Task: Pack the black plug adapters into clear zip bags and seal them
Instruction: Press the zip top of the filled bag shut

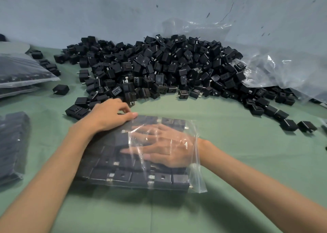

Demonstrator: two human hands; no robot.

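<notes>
Our right hand (164,149) lies flat and spread inside the zip bag (196,178), pressing on the packed adapters (123,177). Our left hand (109,114) curls on the bag's far corner and holds it. We should level the rows, then withdraw slowly, so that the mouth can close. The loose pile (150,64) lies just beyond the left hand.

Soft, flat light falls from above, dim and bluish. There are weak shadows beneath the clear zip bag (198,183) and white glints on the loose plastic sheet (276,68). The edges bow outward, and the filled bags (14,144) at left look smeared.
</notes>
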